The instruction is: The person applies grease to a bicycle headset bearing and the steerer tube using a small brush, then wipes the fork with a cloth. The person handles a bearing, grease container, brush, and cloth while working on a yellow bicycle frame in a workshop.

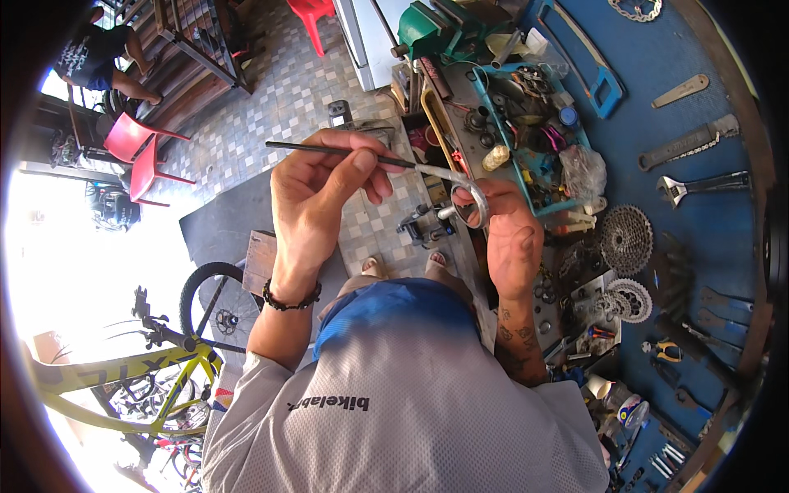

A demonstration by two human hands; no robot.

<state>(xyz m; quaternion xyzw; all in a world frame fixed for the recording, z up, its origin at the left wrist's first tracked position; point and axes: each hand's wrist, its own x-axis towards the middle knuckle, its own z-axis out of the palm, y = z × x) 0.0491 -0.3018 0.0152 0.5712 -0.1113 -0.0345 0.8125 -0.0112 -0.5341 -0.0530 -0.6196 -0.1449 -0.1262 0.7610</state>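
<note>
My left hand (325, 189) is raised in front of my body and pinches a thin black-handled brush (288, 145) between thumb and fingers. Its pale far end points right and reaches the rim of a silver metal ring (482, 215). That ring is gripped in the fingers of my right hand (514, 238), with its opening facing partly toward me. A short pale stub (446, 212) shows at the ring's left side. Whether the brush tip touches the metal, I cannot tell.
At my right a workbench carries a teal tray (526, 193) of small parts, a cassette (626, 240) and a green vise (427, 29). A blue tool board holds an adjustable wrench (707, 187). Left are a yellow bicycle frame (123, 370), red chairs (148, 168) and another person (99, 53).
</note>
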